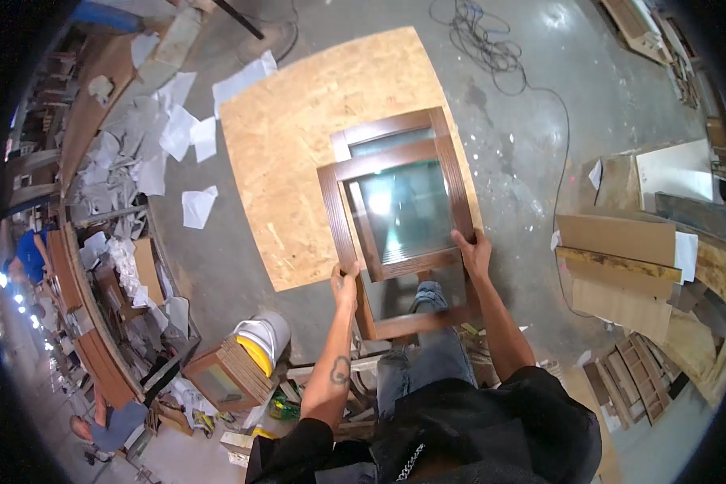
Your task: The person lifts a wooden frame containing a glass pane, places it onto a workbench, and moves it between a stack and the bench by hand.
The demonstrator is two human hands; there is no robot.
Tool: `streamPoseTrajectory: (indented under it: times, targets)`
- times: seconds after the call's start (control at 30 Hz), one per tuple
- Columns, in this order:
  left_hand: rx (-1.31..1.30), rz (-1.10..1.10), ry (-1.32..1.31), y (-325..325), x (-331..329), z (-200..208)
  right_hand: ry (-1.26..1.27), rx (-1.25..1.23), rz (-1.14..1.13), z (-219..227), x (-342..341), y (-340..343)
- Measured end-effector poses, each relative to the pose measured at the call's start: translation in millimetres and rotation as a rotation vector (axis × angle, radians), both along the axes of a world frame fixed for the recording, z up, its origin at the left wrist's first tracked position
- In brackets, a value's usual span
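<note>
Left hand [344, 288] has its fingers wrapped on the left side of a brown-framed glass panel [330, 203] near the bottom corner, and the right hand [475, 255] grips the opposite side, a bit higher. The panel's in front of the knees, over a second brown frame [392, 124]; hard to say from this angle if the two actually touch. Behind them is a big chipboard sheet [273, 173] on the grey floor. Further out: loose white sheets [177, 133] left, bucket [276, 329] lower left, tangled black cable [484, 44] up top.
</note>
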State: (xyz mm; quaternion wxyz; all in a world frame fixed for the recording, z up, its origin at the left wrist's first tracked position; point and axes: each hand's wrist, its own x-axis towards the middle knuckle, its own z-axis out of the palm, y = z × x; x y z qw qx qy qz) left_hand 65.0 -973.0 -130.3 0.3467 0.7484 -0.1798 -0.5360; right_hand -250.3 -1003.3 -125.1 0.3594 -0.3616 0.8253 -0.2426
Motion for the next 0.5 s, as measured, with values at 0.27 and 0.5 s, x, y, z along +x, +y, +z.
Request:
streamPoseTrajectory:
  times: [0.27, 0.5]
  targets:
    - [0.006, -0.024, -0.043, -74.7, -29.7, -55.2, 0.036, -0.131, 0.001, -55.7, -17.9, -85.0]
    - [0.213, -0.213, -0.165, -78.0, -46.2, -81.1, 0.089, -0.076, 0.169, -101.2, -24.9, -68.5]
